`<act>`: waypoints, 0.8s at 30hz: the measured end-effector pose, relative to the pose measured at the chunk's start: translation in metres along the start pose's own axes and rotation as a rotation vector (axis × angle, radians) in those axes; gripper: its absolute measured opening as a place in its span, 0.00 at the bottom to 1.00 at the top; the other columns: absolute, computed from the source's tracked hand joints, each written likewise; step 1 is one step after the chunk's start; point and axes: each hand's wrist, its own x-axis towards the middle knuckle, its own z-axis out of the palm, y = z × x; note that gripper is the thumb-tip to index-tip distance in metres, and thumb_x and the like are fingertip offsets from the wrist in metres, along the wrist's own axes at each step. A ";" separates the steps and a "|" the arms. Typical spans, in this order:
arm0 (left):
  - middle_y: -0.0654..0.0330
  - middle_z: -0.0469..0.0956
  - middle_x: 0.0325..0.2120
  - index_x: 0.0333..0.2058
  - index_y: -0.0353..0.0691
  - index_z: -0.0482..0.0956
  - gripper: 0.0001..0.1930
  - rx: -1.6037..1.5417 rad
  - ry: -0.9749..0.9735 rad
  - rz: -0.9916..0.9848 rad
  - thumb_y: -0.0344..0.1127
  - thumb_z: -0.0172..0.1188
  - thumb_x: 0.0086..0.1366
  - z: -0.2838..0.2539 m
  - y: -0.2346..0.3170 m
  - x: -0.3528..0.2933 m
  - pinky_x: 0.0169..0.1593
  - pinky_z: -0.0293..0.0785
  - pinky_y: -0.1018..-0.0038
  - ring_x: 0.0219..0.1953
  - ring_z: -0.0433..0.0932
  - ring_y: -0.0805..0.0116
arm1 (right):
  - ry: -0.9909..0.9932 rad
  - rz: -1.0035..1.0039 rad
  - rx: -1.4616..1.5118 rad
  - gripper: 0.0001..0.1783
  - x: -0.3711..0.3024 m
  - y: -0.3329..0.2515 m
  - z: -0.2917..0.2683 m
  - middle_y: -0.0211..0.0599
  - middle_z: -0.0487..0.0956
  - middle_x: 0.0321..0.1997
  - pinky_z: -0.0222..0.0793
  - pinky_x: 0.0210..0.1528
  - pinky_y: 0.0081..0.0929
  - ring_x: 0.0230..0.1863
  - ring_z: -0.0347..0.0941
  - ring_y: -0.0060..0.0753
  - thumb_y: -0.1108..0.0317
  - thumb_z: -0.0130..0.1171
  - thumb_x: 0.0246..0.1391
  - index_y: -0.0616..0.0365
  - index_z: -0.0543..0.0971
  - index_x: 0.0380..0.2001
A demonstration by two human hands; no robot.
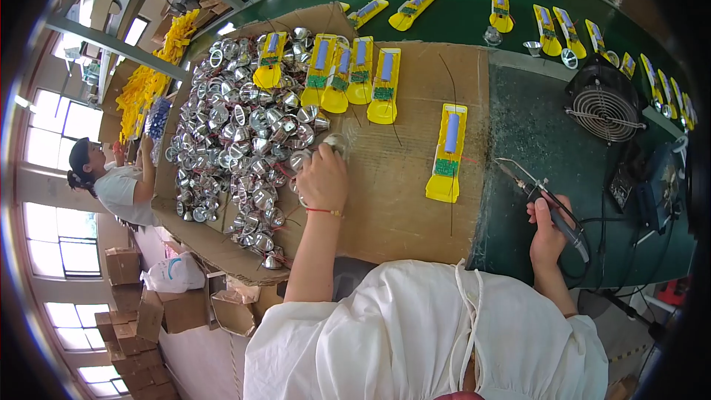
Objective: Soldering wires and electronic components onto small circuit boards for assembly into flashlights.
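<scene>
Pick-up step: left hand (323, 178) fingers closed on a silver reflector cup (335, 142) at pile edge (237, 141). Right hand (548, 233) gripping soldering iron (544, 200). Next, probably: seating the cup by yellow housing (447, 152).

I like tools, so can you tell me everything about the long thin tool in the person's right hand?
It looks like a soldering iron: a slim dark handle ending in a thin metal rod with a pointed tip, and a fine wire bracket running alongside the rod. The right hand wraps the handle, thumb on top, holding it tilted with the tip aimed up and left, over the dark green mat. A black cable leaves the handle's back end and loops off to the right. The tip seems to touch nothing.
</scene>
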 end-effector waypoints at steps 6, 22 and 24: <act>0.64 0.70 0.28 0.30 0.45 0.73 0.06 -0.407 0.316 0.470 0.32 0.57 0.51 -0.021 0.028 -0.029 0.33 0.68 0.71 0.31 0.71 0.66 | 0.007 -0.006 0.002 0.10 -0.004 -0.007 0.002 0.38 0.77 0.26 0.67 0.27 0.14 0.26 0.72 0.20 0.70 0.57 0.51 0.65 0.73 0.34; 0.52 0.78 0.20 0.24 0.41 0.81 0.15 -0.498 -0.277 -0.076 0.48 0.59 0.54 -0.025 0.020 0.015 0.30 0.73 0.66 0.26 0.78 0.54 | -0.017 0.029 0.023 0.09 -0.014 -0.008 0.002 0.37 0.77 0.26 0.67 0.27 0.14 0.25 0.71 0.19 0.71 0.57 0.51 0.65 0.73 0.34; 0.52 0.78 0.21 0.28 0.40 0.82 0.09 -0.819 -0.277 0.036 0.39 0.60 0.54 -0.023 0.026 0.005 0.29 0.72 0.68 0.25 0.78 0.54 | -0.020 0.030 0.041 0.09 -0.017 -0.006 -0.001 0.38 0.77 0.27 0.67 0.27 0.14 0.25 0.71 0.20 0.72 0.58 0.50 0.65 0.73 0.34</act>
